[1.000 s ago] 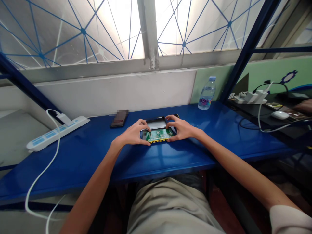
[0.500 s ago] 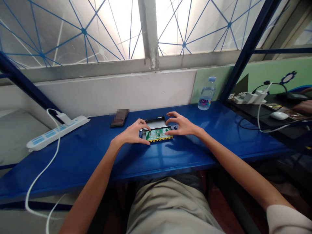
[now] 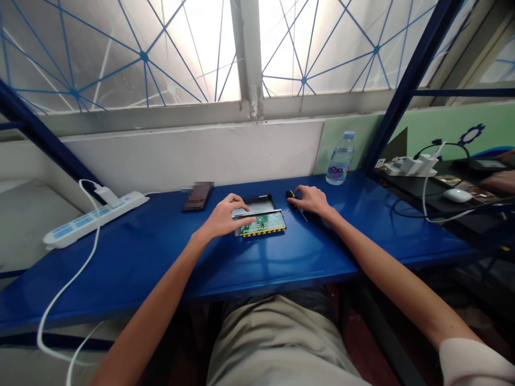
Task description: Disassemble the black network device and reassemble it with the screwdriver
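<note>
While over one circuit board (image 3: 266, 221), left fingers (image 3: 238, 204) wide — right fingers (image 3: 296, 202) at one screwdriver (image 3: 290, 194), grip unclear.

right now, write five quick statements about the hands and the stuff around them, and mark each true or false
1. The left hand is at the left end of the green circuit board. True.
2. The right hand is on the bottle. False: the right hand is at the screwdriver.
3. The bottle is lying on its side. False: the bottle stands upright.
4. The power strip lies left of the phone. True.
5. The screwdriver lies left of the circuit board. False: it lies to the right.
</note>
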Demonstrator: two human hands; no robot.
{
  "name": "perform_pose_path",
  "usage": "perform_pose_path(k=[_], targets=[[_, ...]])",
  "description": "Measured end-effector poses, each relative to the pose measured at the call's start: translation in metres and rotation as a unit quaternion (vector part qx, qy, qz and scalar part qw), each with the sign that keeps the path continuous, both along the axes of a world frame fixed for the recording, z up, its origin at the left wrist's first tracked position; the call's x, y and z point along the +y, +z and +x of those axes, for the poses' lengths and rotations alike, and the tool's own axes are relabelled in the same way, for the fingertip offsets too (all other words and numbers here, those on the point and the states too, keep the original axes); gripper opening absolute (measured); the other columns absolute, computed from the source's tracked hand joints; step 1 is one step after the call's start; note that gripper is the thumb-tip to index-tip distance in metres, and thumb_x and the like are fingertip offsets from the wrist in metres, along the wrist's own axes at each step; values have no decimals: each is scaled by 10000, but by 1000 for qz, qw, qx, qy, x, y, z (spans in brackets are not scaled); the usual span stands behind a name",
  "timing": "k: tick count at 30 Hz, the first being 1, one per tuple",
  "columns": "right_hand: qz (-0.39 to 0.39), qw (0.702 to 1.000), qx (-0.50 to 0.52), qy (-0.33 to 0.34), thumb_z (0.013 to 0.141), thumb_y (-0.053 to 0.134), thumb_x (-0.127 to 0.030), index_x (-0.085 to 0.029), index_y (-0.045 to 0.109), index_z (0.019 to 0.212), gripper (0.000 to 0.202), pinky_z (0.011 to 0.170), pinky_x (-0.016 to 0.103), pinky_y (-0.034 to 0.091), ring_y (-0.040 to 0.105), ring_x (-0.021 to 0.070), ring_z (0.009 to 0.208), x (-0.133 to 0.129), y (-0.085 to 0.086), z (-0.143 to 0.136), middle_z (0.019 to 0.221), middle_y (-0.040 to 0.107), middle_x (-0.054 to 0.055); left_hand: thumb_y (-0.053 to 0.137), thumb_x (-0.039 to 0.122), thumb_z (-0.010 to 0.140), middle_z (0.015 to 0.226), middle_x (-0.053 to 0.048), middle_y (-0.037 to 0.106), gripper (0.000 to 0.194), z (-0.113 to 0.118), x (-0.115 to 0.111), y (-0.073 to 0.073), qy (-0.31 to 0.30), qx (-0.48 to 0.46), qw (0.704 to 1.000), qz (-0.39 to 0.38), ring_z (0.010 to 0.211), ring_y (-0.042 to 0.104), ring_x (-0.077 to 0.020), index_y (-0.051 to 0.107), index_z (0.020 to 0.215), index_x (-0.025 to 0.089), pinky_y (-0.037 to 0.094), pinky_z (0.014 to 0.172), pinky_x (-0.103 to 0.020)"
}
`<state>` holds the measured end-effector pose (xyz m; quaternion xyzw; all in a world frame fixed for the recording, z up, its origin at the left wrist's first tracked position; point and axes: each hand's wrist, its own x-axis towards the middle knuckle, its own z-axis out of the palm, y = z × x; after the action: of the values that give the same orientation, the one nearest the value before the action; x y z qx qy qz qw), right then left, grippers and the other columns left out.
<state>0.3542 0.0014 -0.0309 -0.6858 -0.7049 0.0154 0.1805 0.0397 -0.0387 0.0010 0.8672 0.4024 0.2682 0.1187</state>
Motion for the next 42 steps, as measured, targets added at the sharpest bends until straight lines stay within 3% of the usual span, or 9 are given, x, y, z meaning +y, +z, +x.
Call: perform_pose_path(k=[5,10,14,18,22,25,30,42], targets=[[-11,1000,-3,11,832,632,-489,-216,761,997,345,730,340,507,705,325,968,4,-1,-5,1003,767,136,664,639,822,1088,-74,598,448,5,-2,-2,-7,-5,1000,-16,952,627,-230,741,940,213,513,898,-384],[12,993,118,-2,815,658,-446,-194,771,881,284,697,308,498,722,286,873,4,10,3,866,773,104,691,665,788,1176,-89,602,511,9,-2,-7,-30,12,999,-36,1060,621,-273,756,1029,219,500,951,-401],[116,964,240,4,828,660,-440,-161,749,892,301,664,299,514,717,235,696,-1,20,8,721,747,68,748,693,708,1243,-102,596,631,12,0,-13,-46,44,997,-53,1141,597,-308,747,1127,222,483,1004,-429],[161,924,343,39,846,641,-462,-153,713,966,339,561,313,531,658,185,495,-5,23,6,744,742,68,782,701,657,1243,-106,601,698,13,2,-15,-53,57,996,-54,1139,599,-317,737,1165,225,478,1008,-438],[163,896,408,65,846,626,-488,-169,663,1010,361,430,295,503,676,207,530,-4,21,3,782,729,78,786,696,654,1228,-109,611,690,13,2,-14,-55,56,995,-54,1127,604,-320,739,1157,226,479,996,-441],[153,879,443,88,839,625,-520,-188,618,1007,372,427,299,521,688,213,565,-3,20,2,784,704,65,786,690,660,1223,-110,610,676,14,2,-14,-55,55,995,-55,1121,606,-316,741,1149,226,480,992,-437],[123,867,472,99,825,626,-590,-212,562,1007,424,462,301,551,691,204,604,-4,20,-3,809,682,51,772,687,679,1232,-108,606,657,14,2,-15,-55,56,995,-57,1121,604,-313,738,1150,230,482,987,-435],[115,872,464,107,831,636,-580,-216,569,991,402,463,308,566,676,192,573,-3,15,-5,776,675,29,767,699,676,1227,-108,612,663,14,2,-14,-55,58,995,-55,1114,609,-311,739,1141,227,492,975,-425]])
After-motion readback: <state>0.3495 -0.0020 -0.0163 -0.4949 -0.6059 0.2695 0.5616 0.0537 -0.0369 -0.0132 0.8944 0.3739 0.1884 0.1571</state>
